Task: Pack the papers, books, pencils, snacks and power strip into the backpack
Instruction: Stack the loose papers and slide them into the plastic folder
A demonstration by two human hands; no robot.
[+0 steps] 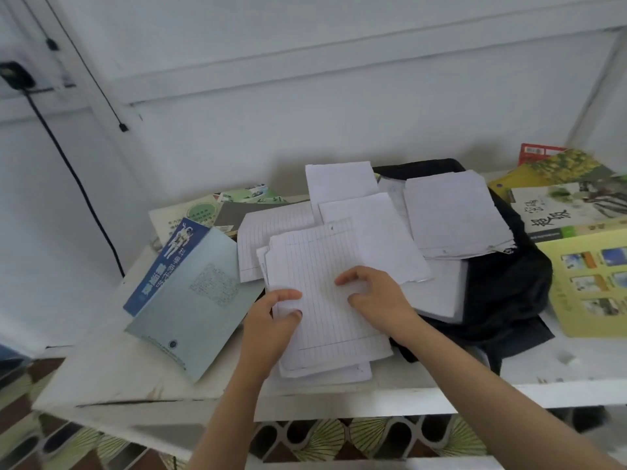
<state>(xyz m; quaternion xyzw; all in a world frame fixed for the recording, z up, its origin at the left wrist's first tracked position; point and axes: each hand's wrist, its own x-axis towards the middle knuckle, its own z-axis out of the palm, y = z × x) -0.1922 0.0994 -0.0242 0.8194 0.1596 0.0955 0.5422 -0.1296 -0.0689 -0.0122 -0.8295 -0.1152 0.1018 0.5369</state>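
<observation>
I'm watching left hand (pixel 271 322) pinching left edge of lined paper stack (pixel 315 262), thumb curling over top sheet. Right hand (pixel 376 296) resting on same sheet, fingers arching, tips pressing down; can't tell if pinching. Stack lying on white table (pixel 101 368) near front edge, right corner reaching black backpack (pixel 502 290); blue-grey book (pixel 193 300) lying just left

One left hand (pixel 271 317) and one right hand (pixel 376 296) meet on one stack of lined papers (pixel 325 320). Beyond that grip lie about five more paper piles (pixel 454 212). Right of it are one backpack (pixel 502 293) and at least four books (pixel 576 205), and left of it three more.
</observation>
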